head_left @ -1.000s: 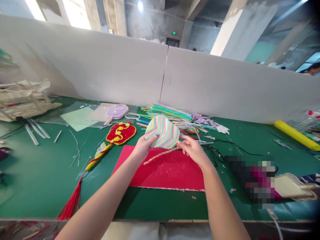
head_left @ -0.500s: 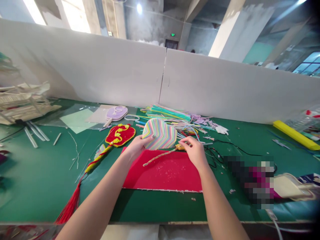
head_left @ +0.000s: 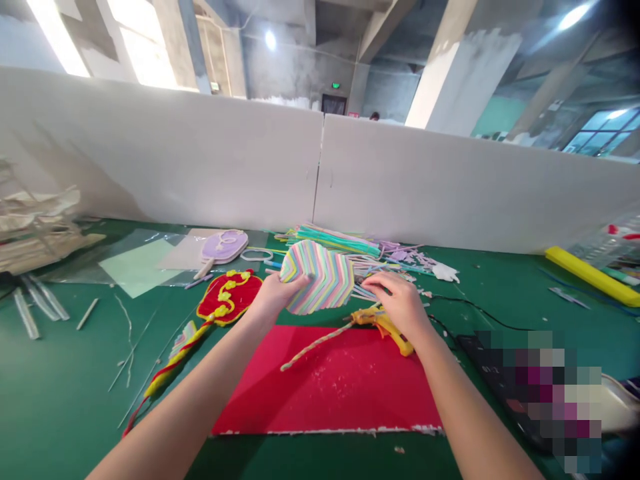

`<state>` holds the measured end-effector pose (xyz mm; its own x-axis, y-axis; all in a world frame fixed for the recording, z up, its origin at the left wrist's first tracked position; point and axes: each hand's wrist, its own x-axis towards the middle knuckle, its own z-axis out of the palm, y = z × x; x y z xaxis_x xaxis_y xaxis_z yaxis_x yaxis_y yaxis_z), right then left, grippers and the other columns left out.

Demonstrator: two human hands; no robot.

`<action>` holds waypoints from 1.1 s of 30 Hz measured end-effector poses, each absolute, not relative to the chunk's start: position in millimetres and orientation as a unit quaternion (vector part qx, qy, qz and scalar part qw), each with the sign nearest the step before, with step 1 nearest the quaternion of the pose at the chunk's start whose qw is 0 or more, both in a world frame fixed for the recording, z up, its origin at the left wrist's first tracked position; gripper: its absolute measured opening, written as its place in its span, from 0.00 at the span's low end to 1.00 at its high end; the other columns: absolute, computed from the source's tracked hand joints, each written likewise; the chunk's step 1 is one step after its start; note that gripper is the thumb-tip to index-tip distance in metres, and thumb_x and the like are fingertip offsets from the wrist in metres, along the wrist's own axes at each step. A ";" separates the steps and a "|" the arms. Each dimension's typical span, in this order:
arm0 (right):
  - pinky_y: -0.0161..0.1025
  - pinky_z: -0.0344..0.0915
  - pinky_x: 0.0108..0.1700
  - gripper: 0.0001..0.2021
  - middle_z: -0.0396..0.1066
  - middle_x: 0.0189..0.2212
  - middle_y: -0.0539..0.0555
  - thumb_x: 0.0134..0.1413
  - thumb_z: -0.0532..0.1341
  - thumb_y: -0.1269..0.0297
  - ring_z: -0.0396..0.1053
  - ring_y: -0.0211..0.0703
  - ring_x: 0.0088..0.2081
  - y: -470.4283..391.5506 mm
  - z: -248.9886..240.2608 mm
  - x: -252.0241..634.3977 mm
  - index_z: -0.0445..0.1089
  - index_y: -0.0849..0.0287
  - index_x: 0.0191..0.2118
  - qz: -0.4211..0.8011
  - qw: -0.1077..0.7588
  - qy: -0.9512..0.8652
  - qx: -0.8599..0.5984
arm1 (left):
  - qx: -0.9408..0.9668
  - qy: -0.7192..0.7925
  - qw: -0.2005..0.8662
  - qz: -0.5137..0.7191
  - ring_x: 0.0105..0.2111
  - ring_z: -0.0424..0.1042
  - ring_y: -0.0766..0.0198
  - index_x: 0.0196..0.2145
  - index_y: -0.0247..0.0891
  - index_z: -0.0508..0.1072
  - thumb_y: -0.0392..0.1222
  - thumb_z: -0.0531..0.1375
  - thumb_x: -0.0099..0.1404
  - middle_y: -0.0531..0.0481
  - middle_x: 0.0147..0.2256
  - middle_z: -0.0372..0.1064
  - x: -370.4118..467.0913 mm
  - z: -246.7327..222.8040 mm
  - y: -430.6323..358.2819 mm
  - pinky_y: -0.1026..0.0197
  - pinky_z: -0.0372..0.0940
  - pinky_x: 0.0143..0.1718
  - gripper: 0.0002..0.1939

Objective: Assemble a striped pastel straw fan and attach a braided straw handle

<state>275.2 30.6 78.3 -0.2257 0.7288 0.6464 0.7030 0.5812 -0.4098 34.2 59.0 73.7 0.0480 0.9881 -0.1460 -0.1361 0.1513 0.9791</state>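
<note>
My left hand [head_left: 280, 293] grips the left edge of a striped pastel panel [head_left: 320, 277], made of chenille stems and held up above the table. To the right of the panel, the thumb and fingers of my right hand [head_left: 400, 300] are pinched together; anything between them is too small to make out. Below that hand a yellow glue gun [head_left: 385, 325] lies on a red sheet [head_left: 330, 393]. A thin twisted stem [head_left: 315, 348] stretches leftward from the gun's tip. A red fan [head_left: 240, 300] with yellow flowers and a wrapped handle lies left of the panel.
Behind the panel lies a heap of loose chenille stems [head_left: 340, 240]. A lilac fan [head_left: 225, 247] rests at the back left. Glue sticks [head_left: 44, 298] lie far left, a yellow bar [head_left: 590, 277] far right. A dark device [head_left: 495, 380] sits front right. A white partition [head_left: 225, 167] closes the back.
The view has shifted, and the table things appear lower and larger. My right hand now sits higher relative to the glue gun, which shows more fully. My left hand still holds the panel.
</note>
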 end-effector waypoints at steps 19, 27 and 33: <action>0.40 0.62 0.37 0.04 0.74 0.27 0.52 0.54 0.60 0.69 0.69 0.42 0.32 54.7 124.4 280.6 0.72 0.56 0.30 -0.050 0.434 -0.799 -0.413 | 0.476 0.498 0.590 0.421 0.42 0.73 0.54 0.39 0.35 0.76 0.48 0.67 0.47 0.45 0.40 0.75 35.4 118.9 62.9 0.60 0.68 0.40 0.22; 0.40 0.59 0.36 0.06 0.75 0.28 0.50 0.54 0.60 0.69 0.69 0.41 0.31 50.9 126.4 285.2 0.73 0.54 0.30 -0.122 0.408 -0.805 -0.412 | 0.509 0.531 0.533 0.418 0.40 0.74 0.54 0.36 0.37 0.77 0.48 0.66 0.48 0.47 0.38 0.76 42.7 116.9 59.4 0.60 0.70 0.37 0.18; 0.39 0.63 0.36 0.06 0.73 0.26 0.51 0.53 0.60 0.68 0.69 0.41 0.30 56.3 120.0 277.2 0.71 0.56 0.28 0.016 0.470 -0.783 -0.408 | 0.471 0.536 0.561 0.419 0.39 0.74 0.54 0.37 0.36 0.76 0.49 0.66 0.47 0.45 0.38 0.76 44.0 121.6 57.2 0.60 0.71 0.36 0.20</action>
